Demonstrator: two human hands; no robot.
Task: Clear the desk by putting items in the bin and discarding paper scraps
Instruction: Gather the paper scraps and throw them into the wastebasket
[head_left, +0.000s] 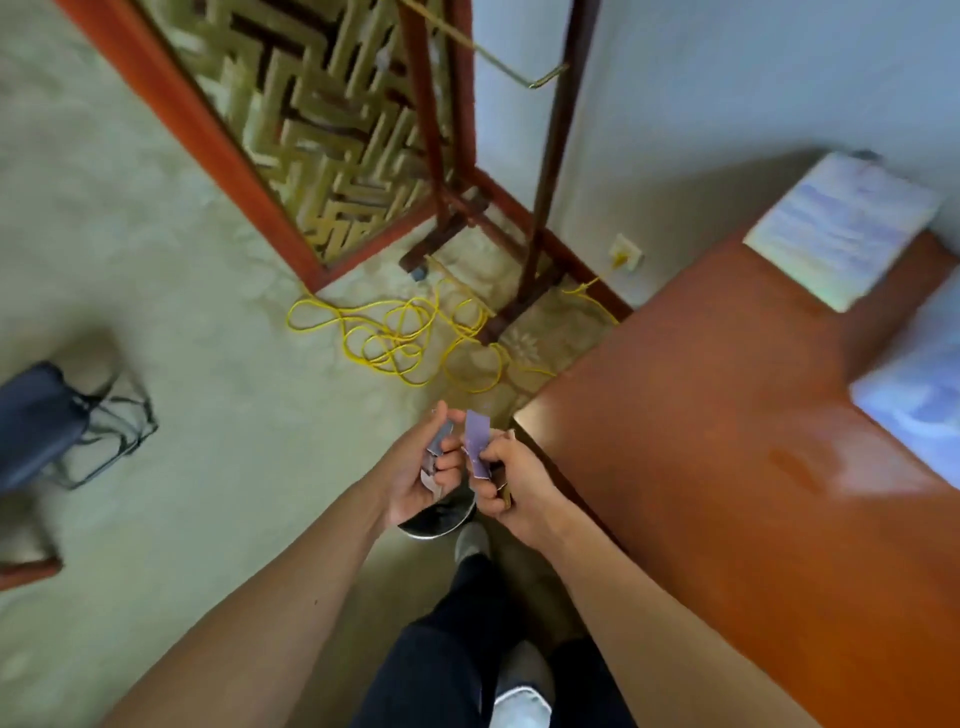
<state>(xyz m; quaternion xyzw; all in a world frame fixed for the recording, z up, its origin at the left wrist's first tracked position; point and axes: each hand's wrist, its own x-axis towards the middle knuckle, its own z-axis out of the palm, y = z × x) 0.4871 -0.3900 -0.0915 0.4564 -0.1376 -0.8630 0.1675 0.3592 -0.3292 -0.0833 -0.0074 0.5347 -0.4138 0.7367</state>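
Paper scraps (478, 444): gripped in L hand (415, 475) and R hand (514, 491), just above bin (434, 531); not yet dropped. Desk (727, 426): pad (841, 228) left to clear.

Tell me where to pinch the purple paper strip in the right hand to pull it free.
Pinch the purple strip at its free upper end, coming from above and the left. It stands nearly upright, and the right hand pinches its lower half, so only the top is bare. The left hand holds other scraps.
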